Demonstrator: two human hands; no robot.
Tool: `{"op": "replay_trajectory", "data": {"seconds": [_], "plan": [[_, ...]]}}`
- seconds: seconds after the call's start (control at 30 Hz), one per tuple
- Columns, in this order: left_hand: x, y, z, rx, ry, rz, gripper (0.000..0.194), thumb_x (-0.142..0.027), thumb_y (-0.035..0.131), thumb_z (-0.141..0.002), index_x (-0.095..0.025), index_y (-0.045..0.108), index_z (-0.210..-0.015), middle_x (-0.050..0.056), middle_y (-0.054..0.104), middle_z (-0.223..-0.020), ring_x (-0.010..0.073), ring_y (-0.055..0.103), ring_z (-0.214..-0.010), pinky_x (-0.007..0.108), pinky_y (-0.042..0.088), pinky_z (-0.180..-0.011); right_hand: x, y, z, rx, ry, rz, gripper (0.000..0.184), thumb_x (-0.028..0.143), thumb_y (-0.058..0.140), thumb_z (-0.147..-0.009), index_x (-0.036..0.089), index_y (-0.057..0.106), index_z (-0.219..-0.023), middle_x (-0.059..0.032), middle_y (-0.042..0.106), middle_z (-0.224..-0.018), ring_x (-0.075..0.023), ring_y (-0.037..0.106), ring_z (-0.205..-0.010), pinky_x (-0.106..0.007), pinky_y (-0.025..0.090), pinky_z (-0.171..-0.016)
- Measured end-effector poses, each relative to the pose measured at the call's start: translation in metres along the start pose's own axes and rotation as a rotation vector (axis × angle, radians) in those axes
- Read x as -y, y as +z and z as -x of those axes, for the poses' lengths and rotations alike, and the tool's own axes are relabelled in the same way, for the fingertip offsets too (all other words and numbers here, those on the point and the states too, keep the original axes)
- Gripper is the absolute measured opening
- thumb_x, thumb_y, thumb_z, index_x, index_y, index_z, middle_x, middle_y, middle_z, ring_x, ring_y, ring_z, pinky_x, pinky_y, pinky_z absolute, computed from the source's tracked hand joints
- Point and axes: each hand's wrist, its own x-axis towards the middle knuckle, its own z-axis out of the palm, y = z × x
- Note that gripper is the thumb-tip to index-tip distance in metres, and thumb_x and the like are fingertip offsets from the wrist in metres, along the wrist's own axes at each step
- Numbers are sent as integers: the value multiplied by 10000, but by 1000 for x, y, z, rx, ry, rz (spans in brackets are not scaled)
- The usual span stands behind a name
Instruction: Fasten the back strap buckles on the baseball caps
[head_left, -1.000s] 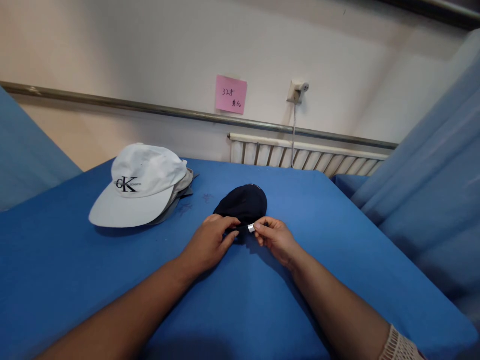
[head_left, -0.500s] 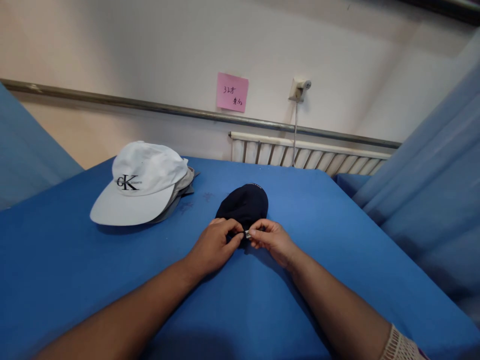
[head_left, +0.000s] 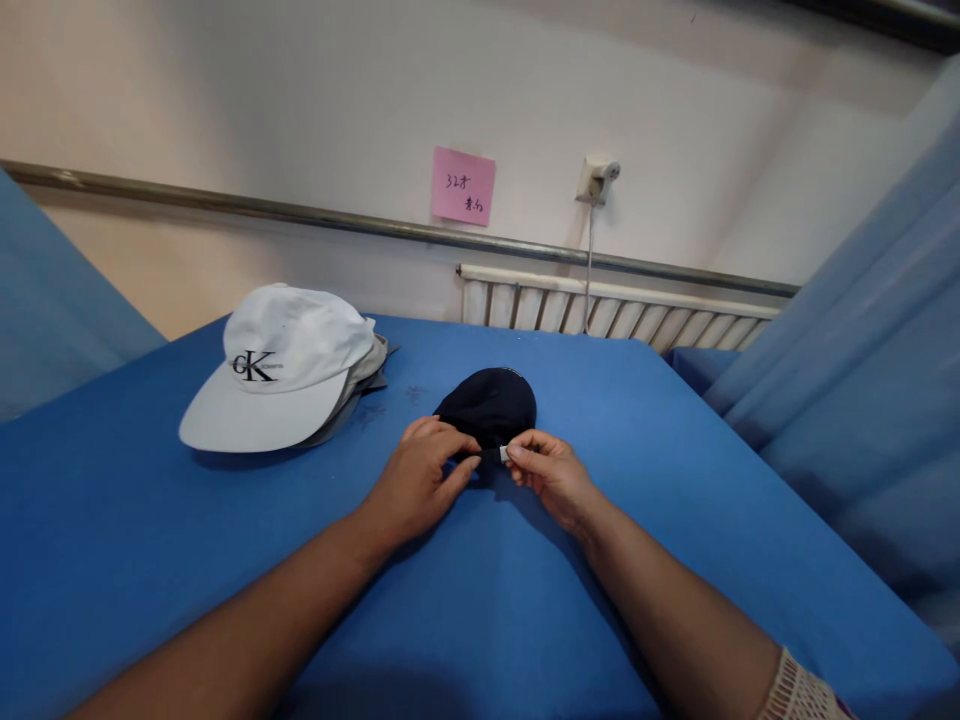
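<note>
A dark navy cap (head_left: 489, 405) lies on the blue table (head_left: 225, 540), its back facing me. My left hand (head_left: 420, 480) pinches the cap's rear strap from the left, fingers closed. From the right, my right hand (head_left: 546, 472) pinches the small silver buckle (head_left: 504, 454) at the strap's end. The two hands are a short gap apart with the strap stretched between them.
A white cap with a black CK logo (head_left: 281, 365) rests on top of other grey caps at the table's back left. Behind the table are a wall rail, a pink note (head_left: 463, 186) and a white radiator (head_left: 607, 310). Blue cloth (head_left: 862, 380) hangs at the right.
Half a second ago the fingertips of both hands met at the buckle; now they have drawn apart again, with the strap showing between them, much as a second ago.
</note>
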Motion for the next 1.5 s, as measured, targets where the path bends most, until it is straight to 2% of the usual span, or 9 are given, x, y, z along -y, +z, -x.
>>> {"op": "replay_trajectory", "data": {"seconds": [0.17, 0.4, 0.63, 0.77, 0.87, 0.97, 1.13, 1.33, 1.5], "plan": [[0, 7, -1, -10, -72, 75, 144, -297, 557, -874, -217, 656, -805, 0, 680, -785, 191, 592, -806, 402, 424, -896, -2, 2, 1, 29, 33, 32, 277, 381, 848, -661, 180, 680, -751, 6, 645, -672, -94, 553, -555, -235, 425, -551], [-4, 13, 0, -10, -121, 124, 152, -296, 564, -872, -208, 655, -788, -9, 677, -765, 187, 596, -792, 393, 426, -884, -5, 2, 1, 60, 65, 56, 264, 363, 847, -657, 179, 680, -748, 5, 650, -671, -97, 565, -561, -243, 437, -564], [-2, 17, 0, 43, -174, 228, 225, -349, 523, -905, -203, 647, -786, -2, 689, -772, 186, 617, -788, 377, 460, -855, -9, -1, 0, 63, 68, 77, 259, 354, 848, -661, 175, 691, -763, -1, 652, -672, -109, 585, -576, -262, 452, -588], [0, 12, 0, 37, -132, 162, 188, -350, 544, -893, -216, 671, -926, 23, 719, -886, 211, 630, -883, 403, 454, -897, -6, 0, 0, 26, 35, 65, 270, 365, 853, -659, 174, 696, -768, 1, 647, -673, -102, 579, -575, -247, 431, -574], [4, 6, -1, 15, -66, 57, 199, -331, 583, -864, -227, 679, -1005, 38, 722, -982, 235, 617, -975, 462, 391, -999, -3, 0, 0, -2, 32, 34, 275, 362, 859, -650, 173, 698, -769, 4, 646, -668, -95, 571, -568, -237, 428, -570], [6, 1, -3, 22, -35, -9, 168, -291, 570, -862, -235, 688, -966, 32, 721, -957, 231, 612, -958, 493, 342, -1036, -1, 0, 0, -14, 27, 21, 278, 364, 863, -641, 178, 699, -764, 6, 645, -659, -96, 564, -565, -233, 426, -558], [4, 5, -2, 26, -35, 43, 145, -282, 544, -877, -223, 676, -893, 24, 705, -864, 208, 606, -872, 423, 413, -927, -1, 0, 0, -2, 63, 11, 284, 355, 867, -633, 172, 694, -765, -2, 650, -682, -98, 571, -574, -235, 434, -557], [1, 10, 0, 58, -60, 95, 149, -284, 534, -895, -222, 668, -868, 5, 695, -836, 193, 600, -838, 396, 411, -905, -2, -1, 1, 14, 75, 5, 275, 342, 865, -640, 173, 694, -773, -12, 670, -711, -109, 604, -596, -237, 452, -558], [1, 9, -2, 31, -110, 98, 140, -297, 567, -862, -213, 659, -799, -5, 689, -768, 185, 588, -783, 392, 419, -894, -1, 0, 3, 25, 73, 36, 292, 358, 868, -633, 172, 698, -780, -13, 679, -697, -119, 621, -599, -248, 469, -570]]}}
